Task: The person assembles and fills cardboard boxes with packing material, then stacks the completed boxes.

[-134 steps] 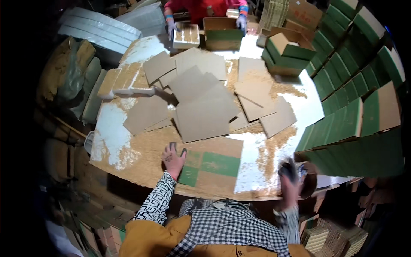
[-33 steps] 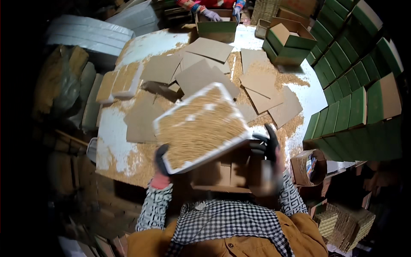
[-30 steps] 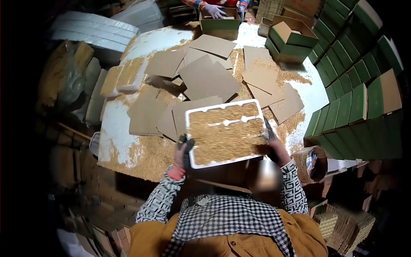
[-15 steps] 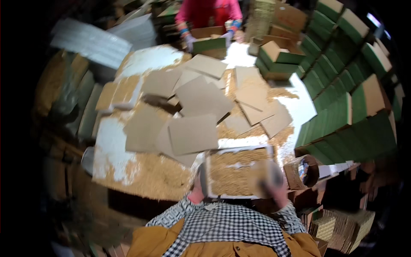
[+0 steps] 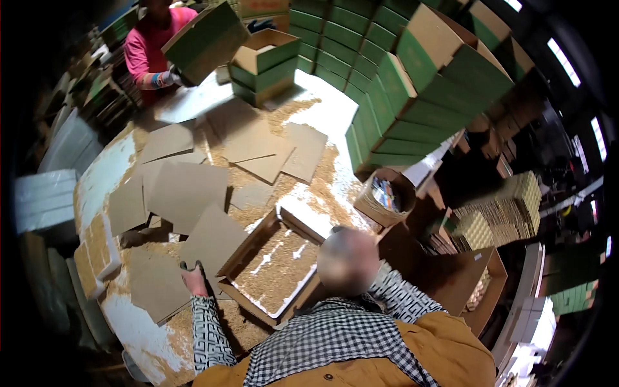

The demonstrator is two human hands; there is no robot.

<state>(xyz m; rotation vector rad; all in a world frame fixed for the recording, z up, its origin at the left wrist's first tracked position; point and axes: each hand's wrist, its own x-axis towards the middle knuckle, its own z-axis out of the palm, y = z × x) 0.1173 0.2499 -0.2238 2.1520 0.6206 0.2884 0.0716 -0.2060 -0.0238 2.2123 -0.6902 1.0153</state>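
In front of me stands an open brown cardboard box (image 5: 244,253), turned at a slant. Loose tan husk-like or shaving-like fill (image 5: 274,267) lies inside, with white edging and small white patches showing. My left hand (image 5: 193,281), in dark fingertip coverings, reaches to the lower left edge of a flat cardboard sheet (image 5: 213,240) beside the box; its fingertips look apart. More grey-brown sheets (image 5: 187,197) lie spread beyond. My right hand (image 5: 351,261) is at the box's right side; a blurred patch hides its fingers and anything in them.
A co-worker (image 5: 151,48) across the table handles a tilted green box (image 5: 206,42). Green boxes (image 5: 412,97) are stacked high at the right. A round container (image 5: 385,197) stands at the table edge. Egg-tray-like stacks (image 5: 500,213) and an open carton (image 5: 480,287) are low right.
My view has swung right, and the box appears turned. My left hand has gone from the box's side to the cardboard sheets. The co-worker's green box is now raised and tilted.
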